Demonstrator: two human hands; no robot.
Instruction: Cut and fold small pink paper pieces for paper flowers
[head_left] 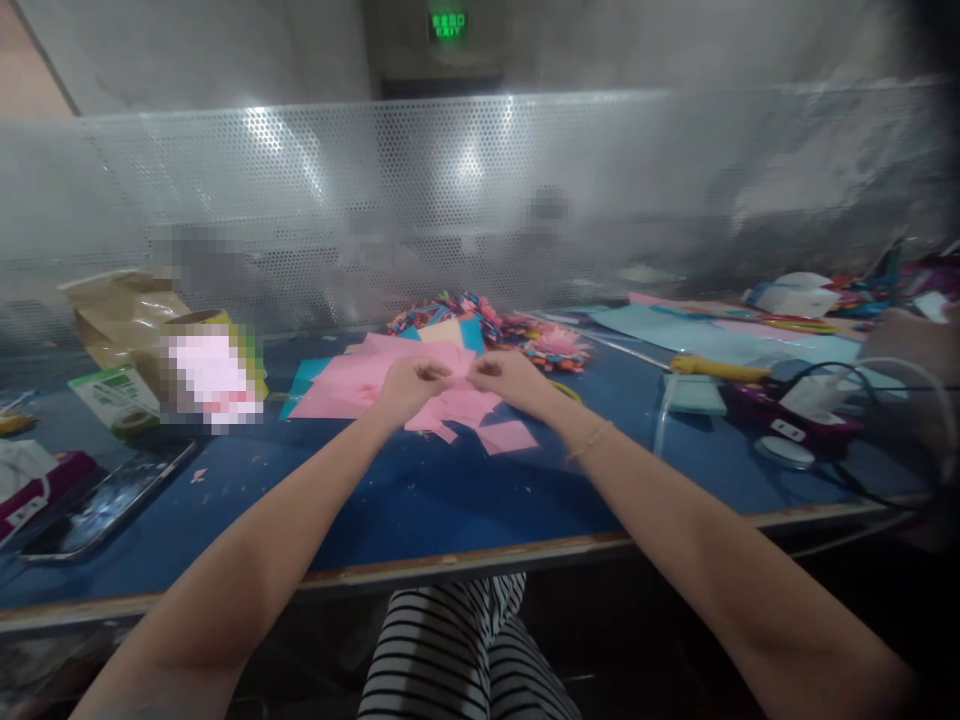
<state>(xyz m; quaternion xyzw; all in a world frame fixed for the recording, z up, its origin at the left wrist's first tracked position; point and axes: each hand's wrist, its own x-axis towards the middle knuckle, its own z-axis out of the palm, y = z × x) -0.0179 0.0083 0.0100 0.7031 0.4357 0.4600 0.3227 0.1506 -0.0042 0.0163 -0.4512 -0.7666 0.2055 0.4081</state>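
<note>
Over a heap of pink paper sheets [341, 385], my left hand [414, 388] and my right hand [517, 380] face each other a small gap apart. The fingers of both are closed in a pinch on a piece of pink paper [459, 378], whose edges blend into the sheets behind. Just below the hands lie cut pink pieces, one a small square [507, 437]. Blue paper [302, 385] sticks out at the heap's left side. Behind the hands are bundles of coloured paper strips [559, 345].
On the left are a phone [109, 500], a brown paper bag [124, 315] and a green-white packet [116, 400]. To the right lie a yellow-handled glue gun [720, 368], a power strip [795, 420] with cables, and light blue sheets [675, 330]. A perforated metal screen [315, 200] stands behind the table.
</note>
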